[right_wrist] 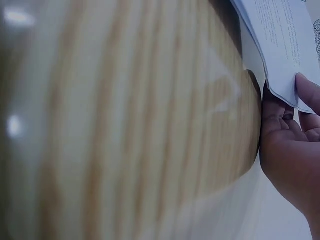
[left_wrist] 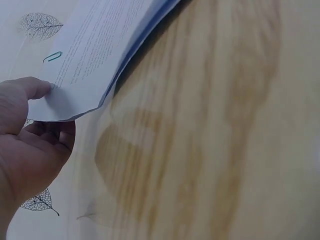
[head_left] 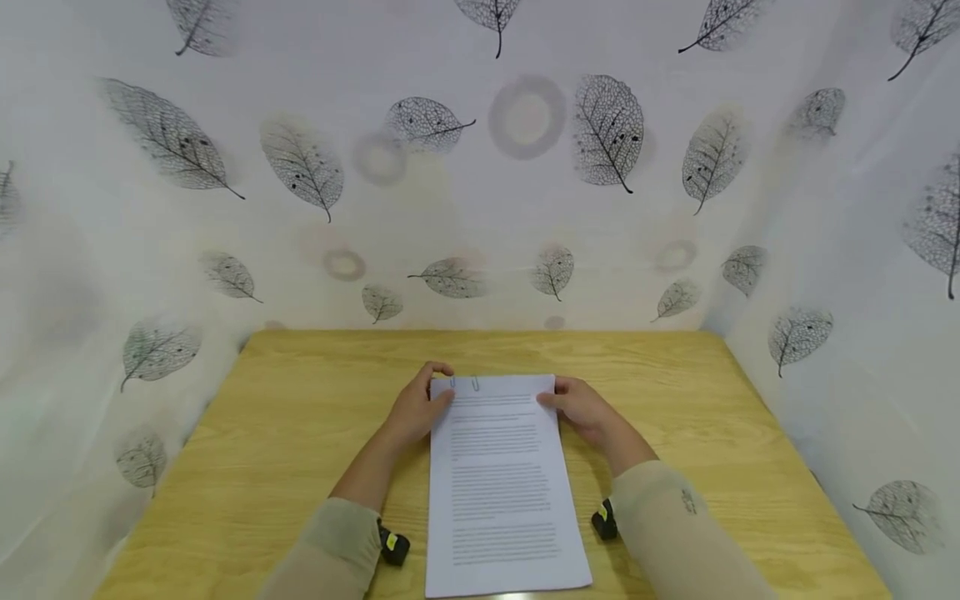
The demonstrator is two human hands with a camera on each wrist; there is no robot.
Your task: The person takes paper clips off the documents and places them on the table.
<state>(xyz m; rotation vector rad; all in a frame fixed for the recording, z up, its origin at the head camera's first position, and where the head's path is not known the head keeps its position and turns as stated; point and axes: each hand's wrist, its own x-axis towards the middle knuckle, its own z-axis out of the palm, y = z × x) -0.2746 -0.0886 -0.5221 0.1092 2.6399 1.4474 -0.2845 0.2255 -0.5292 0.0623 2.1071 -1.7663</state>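
A stack of printed paper sheets (head_left: 502, 483) lies lengthwise before me, its far end between my hands. My left hand (head_left: 418, 410) pinches the far left corner, thumb on the top sheet and curled fingers under the edge, as the left wrist view shows. On the far right edge, my right hand (head_left: 587, 410) grips the stack the same way, its thumb on top and fingers beneath. A paper clip (head_left: 475, 383) sits on the top edge, and another clip (head_left: 452, 382) is close to the left thumb. In the left wrist view one clip (left_wrist: 52, 56) looks green.
The stack is over a wood-grain table (head_left: 300, 392). White sheeting (head_left: 465, 217) printed with leaves stands behind the table and along both sides. A black wrist camera (head_left: 393, 546) is on the left sleeve, and a second wrist camera (head_left: 604, 520) on the right.
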